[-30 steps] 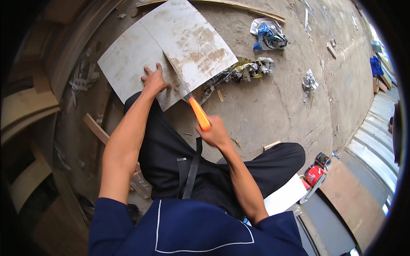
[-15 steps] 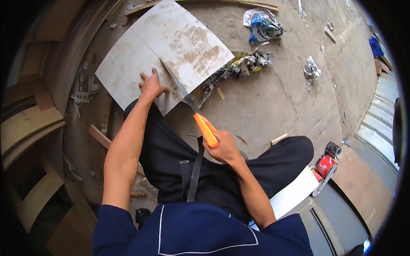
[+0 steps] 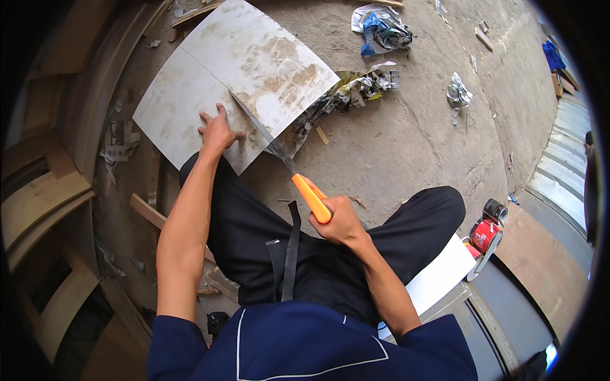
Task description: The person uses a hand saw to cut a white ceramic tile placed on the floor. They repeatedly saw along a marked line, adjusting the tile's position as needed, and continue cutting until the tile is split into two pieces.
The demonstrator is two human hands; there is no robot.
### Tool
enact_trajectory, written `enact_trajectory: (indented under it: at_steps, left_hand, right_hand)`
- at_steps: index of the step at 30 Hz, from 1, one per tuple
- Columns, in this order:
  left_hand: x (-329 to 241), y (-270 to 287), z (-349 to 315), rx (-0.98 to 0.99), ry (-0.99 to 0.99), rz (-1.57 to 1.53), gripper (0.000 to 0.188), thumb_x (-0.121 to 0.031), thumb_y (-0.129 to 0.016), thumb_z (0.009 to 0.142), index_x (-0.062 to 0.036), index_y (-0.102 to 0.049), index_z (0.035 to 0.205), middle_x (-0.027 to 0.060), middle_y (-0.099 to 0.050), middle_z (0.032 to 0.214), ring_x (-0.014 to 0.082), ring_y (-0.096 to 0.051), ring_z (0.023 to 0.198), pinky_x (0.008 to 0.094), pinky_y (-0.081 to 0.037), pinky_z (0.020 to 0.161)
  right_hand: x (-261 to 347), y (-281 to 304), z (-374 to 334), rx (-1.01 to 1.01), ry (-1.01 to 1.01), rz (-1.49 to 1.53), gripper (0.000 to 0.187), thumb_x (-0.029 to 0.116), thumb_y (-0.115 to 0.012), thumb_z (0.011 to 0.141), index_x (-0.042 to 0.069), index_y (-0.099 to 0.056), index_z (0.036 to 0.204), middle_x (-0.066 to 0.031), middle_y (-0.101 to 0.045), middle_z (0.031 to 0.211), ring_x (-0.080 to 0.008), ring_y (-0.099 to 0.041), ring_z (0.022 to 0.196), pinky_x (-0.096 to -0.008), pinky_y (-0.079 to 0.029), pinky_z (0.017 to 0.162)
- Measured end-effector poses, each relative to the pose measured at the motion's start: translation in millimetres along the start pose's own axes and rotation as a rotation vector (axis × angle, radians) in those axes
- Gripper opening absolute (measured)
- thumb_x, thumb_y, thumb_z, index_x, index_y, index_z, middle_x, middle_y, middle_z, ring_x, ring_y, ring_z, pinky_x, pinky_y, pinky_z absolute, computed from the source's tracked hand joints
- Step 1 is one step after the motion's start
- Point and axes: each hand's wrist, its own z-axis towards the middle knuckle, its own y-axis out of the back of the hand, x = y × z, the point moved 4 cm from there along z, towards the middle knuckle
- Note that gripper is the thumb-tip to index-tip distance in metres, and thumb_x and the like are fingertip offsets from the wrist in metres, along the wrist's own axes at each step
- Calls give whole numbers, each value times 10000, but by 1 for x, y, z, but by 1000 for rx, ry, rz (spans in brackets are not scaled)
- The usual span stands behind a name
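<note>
I'm sitting on the concrete floor with legs spread, and the pale sheet panel is lying flat in front of me, its near corner right at my left knee. It's lying low and close so I can lean weight onto it.

My left hand is pressing down on the near part of the panel, palm flat, fingers spread wide. I judge it's there to pin the sheet so it isn't sliding while the blade is working.

My right hand is wrapping tight around the orange handle of the handsaw, fingers closed all the way in a full fist grip. The blade is running up and left from the handle and is meeting the panel at its near right edge, lying along a dark straight line that crosses the sheet. The saw is angled low, which looks like a cutting stroke along that line. I can't tell how deep the teeth are sitting in the sheet.

The left hand is sitting just beside the blade, on its left, not touching it.

Around me: crumpled foil-like scraps are lying just past the panel's right corner, a blue and white bag farther off, another crumpled bit to the right. A red tool is resting by my right knee near a white board. Wood offcuts are stacking up on my left.
</note>
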Motion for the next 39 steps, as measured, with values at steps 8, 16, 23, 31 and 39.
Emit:
enact_trajectory:
  at_steps: [8,16,23,31,39]
  left_hand:
    - [-13,-9,3,64,10,3,1178,-328,-844,614,-23,-103,1477,482,-107,1384,520,-125,1370,591,-206,1072]
    - [-11,-2,6,42,-11,5,1182,-342,-849,608,-22,-112,1475,470,-119,1392,505,-149,1371,593,-222,1065]
    - [-4,-4,13,23,0,-1,1188,-343,-859,600,-10,-122,1470,458,-166,1389,501,-166,1369,605,-231,1053]
    - [-16,-4,14,71,-29,-6,1192,-352,-858,599,-55,-115,1483,454,-136,1398,499,-151,1373,563,-196,1093]
    - [7,0,5,-18,-6,-49,1190,-328,-863,586,2,-134,1467,468,-320,1303,466,-130,1392,610,-207,1064]
  right_hand:
    - [-15,-20,70,-38,-9,-51,233,263,-675,708,38,-651,764,-207,-608,672,-395,-603,643,-444,-489,605]
    - [-18,-24,50,-4,-2,-107,215,260,-691,707,51,-648,732,-187,-616,665,-386,-606,651,-444,-494,613]
    - [-13,-14,20,-13,59,-133,203,246,-688,703,60,-654,775,-182,-635,706,-378,-610,654,-431,-502,612]
    - [-9,-26,78,-2,-87,-56,253,260,-699,707,19,-624,725,-204,-591,646,-384,-579,604,-444,-468,590]
    - [6,-1,-3,-14,-45,-28,240,227,-690,714,44,-655,865,-191,-604,658,-383,-601,624,-436,-488,602]
